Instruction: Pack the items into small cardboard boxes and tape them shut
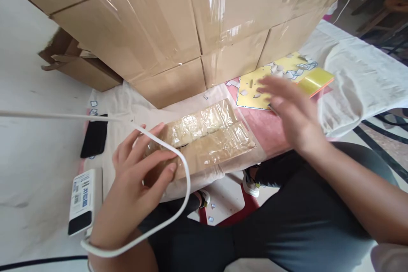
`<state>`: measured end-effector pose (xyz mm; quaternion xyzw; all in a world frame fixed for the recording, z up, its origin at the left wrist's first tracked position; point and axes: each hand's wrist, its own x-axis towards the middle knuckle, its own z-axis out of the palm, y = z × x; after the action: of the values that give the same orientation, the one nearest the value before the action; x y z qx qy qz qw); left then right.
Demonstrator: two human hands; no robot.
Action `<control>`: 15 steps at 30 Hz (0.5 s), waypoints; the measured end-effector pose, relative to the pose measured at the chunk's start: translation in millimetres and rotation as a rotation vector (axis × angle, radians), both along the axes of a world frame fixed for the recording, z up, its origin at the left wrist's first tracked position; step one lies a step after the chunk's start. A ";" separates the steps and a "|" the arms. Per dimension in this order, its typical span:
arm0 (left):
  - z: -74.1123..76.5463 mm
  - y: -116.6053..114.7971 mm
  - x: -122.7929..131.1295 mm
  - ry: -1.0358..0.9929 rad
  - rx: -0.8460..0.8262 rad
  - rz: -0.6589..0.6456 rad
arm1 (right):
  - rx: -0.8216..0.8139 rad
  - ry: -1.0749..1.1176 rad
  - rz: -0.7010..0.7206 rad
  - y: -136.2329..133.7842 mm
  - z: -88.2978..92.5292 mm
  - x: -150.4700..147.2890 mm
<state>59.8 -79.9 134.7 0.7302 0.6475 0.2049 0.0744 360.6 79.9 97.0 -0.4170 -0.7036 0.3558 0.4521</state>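
Two long, flat cardboard pieces (216,146) covered in shiny clear tape lie side by side on the cloth in front of me. My left hand (137,170) rests on their left end, fingers spread and thumb on the nearer piece. A white cable (187,178) loops over that hand and around its wrist. Slightly blurred, my right hand (293,110) hovers to the right with its fingers stretched out and nothing visible in them. Below and behind it is a yellow printed sheet (253,89) with small torn scraps on it. A glossy yellow object with an orange edge (315,81) lies beside that hand.
Large taped cardboard boxes (153,25) rise at the back like a wall. An open carton (86,68) stands left of them. A black phone (94,138) and a white labelled device (84,199) sit along the left edge. White cloth (350,63) covers the right side.
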 end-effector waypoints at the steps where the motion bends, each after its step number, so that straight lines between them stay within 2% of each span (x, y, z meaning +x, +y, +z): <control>1: 0.7 0.3 5.8 0.055 0.009 -0.001 | 0.135 -0.007 -0.169 11.5 -2.3 15.7; 2: 1.0 0.6 11.1 0.100 0.016 0.001 | 0.246 -0.029 -0.345 24.1 -5.6 33.9; 3: 1.4 1.1 15.8 0.139 0.023 0.005 | 0.290 -0.068 -0.472 37.2 -10.4 53.8; 4: 1.8 1.5 19.6 0.169 0.035 0.012 | 0.362 -0.022 -0.631 50.2 -16.7 74.1; 5: 2.4 2.1 22.8 0.193 0.044 0.022 | 0.373 0.026 -0.722 62.2 -24.3 93.6; 8: 4.5 4.1 29.8 0.218 0.089 0.030 | 0.025 0.173 -0.681 86.8 -50.3 135.1; 11: 2.8 7.1 36.7 0.196 0.166 -0.002 | -0.243 0.269 -0.530 90.2 -68.8 139.0; 13: -1.8 9.2 41.7 0.179 0.205 -0.027 | -0.283 0.246 -0.341 85.1 -74.0 126.8; 15: -7.9 11.1 45.4 0.161 0.214 -0.013 | -0.256 0.179 -0.093 80.8 -75.9 112.4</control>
<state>105.2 -68.7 126.8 0.7523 0.6210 0.2130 -0.0551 473.0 160.7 21.1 -0.4699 -0.5896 0.4569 0.4721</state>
